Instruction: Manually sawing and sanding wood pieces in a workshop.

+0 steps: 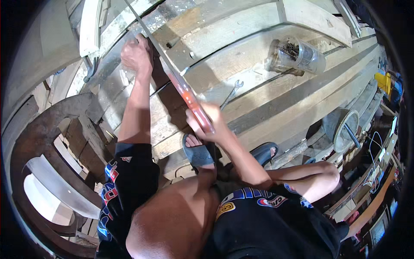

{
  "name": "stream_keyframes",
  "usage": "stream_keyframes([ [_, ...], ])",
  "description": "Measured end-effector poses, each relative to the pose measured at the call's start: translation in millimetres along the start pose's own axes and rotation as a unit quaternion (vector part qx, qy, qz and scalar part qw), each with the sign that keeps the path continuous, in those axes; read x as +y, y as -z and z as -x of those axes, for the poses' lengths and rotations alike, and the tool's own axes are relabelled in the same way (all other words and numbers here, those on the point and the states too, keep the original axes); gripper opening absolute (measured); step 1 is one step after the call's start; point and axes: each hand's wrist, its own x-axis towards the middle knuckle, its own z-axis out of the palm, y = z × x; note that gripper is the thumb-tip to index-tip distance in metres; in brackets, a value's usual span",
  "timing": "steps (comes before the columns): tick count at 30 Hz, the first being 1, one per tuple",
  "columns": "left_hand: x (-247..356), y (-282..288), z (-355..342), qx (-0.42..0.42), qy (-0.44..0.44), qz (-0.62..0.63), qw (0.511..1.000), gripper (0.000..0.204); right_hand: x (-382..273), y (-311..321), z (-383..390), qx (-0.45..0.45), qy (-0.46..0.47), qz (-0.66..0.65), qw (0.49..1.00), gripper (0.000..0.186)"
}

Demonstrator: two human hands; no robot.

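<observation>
My right hand (209, 118) is closed around the red-orange handle of a long, straight metal-bladed tool (160, 46). Seen nearly edge-on, its blade runs up and left past the top edge; its exact kind is unclear. Beside the blade, on the left, my left hand (137, 55) rests low over the wooden planks with its fingers curled in. Whatever those fingers grip, if anything, is hidden. Below the blade lies a dark shadowed patch on the wood. A combination wrench (233, 93) lies on the planks just right of my right hand.
A clear plastic tub (297, 56) with dark small pieces lies tipped at the upper right. Further right are a grey bucket (340, 125) and white cords (374, 172). A clamp-like metal tool (90, 69) is at upper left, above a large curved brown frame (26, 142). My sandalled feet (198, 155) are close by.
</observation>
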Motion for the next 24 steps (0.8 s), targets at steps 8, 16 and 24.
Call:
stream_keyframes([
  [8,-4,2,-7,0.073,0.025,0.049,0.996,0.042,-8,20,-27,0.072,-0.137,-0.074,0.985,0.009],
  [16,-9,69,-4,-0.025,0.212,0.495,0.842,0.031,6,27,-12,0.145,-0.308,-0.514,0.787,0.009],
  [24,-1,92,9,-0.155,0.198,0.566,0.785,0.027,2,36,-22,0.238,-0.263,-0.494,0.794,0.014],
])
